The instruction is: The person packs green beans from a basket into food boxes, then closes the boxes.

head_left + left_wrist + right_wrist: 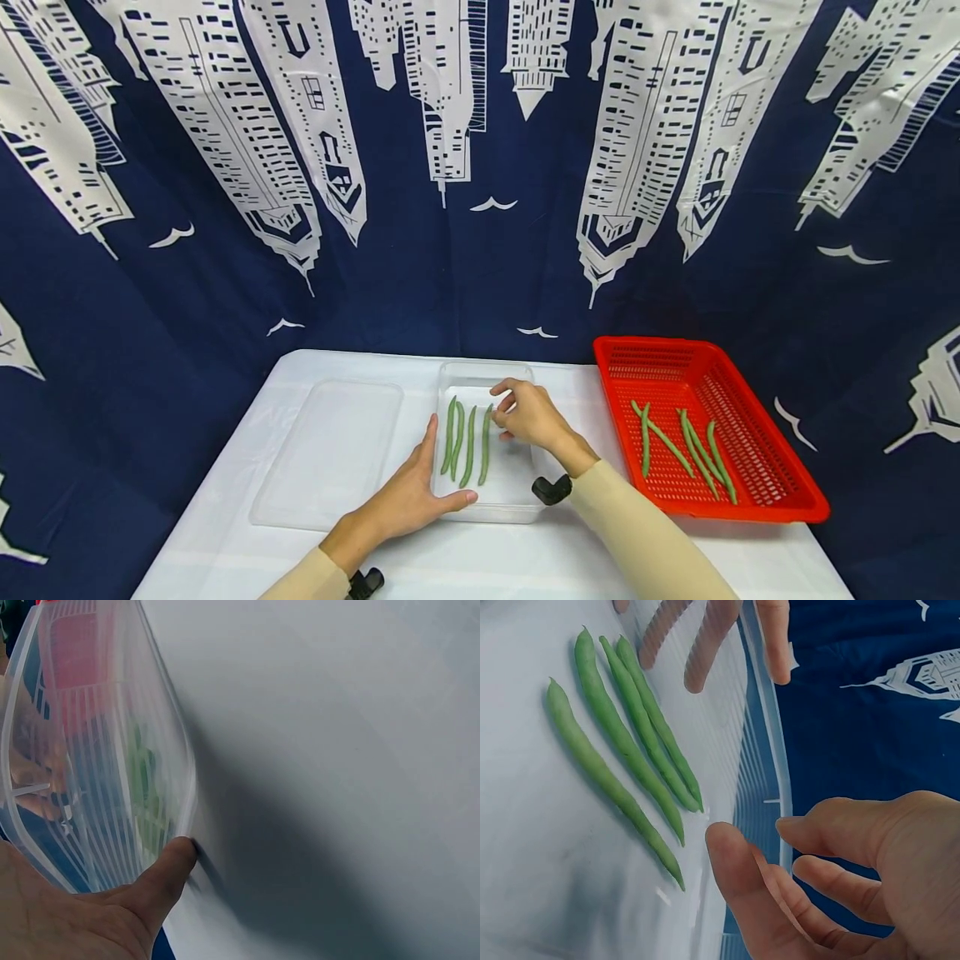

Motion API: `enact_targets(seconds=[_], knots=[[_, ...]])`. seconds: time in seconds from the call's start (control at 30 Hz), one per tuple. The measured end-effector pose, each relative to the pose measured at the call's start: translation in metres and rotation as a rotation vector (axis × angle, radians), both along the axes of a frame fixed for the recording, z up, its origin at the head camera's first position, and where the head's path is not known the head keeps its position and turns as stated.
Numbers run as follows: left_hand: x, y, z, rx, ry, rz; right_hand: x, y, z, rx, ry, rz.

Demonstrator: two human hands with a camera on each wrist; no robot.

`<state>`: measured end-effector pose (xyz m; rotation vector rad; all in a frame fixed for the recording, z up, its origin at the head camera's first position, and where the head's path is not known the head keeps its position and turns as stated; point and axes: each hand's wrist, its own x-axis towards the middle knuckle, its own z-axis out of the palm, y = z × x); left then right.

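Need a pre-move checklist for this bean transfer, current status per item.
Assuming the next move is probably a reach for another bean:

1. Right hand free: ok, fingers apart, holding nothing.
2. Four beans lying down inside the clear container: ok, roughly side by side.
3. Left hand at the container: ok, a fingertip at its wall; how firmly it presses, cannot tell.
4. Lid off: ok, flat on the table, left of the container.
5. Beans left in the red basket: ok, several.
6. Basket fully supported: cannot tell, underside hidden.
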<state>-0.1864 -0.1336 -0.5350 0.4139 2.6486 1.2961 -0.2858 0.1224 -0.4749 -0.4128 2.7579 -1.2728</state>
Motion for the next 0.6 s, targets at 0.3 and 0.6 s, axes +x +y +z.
enact_targets(seconds=[0.3,0.6], knots=[[0.000,0.002,0.004,-0.016,0.010,0.005,0.004,0.014,0.009,0.001,0.060,-0.015],[-0.001,0.010,0.001,-0.072,0.035,0.062,0.002,0.040,0.018,0.004,0.112,-0.017]])
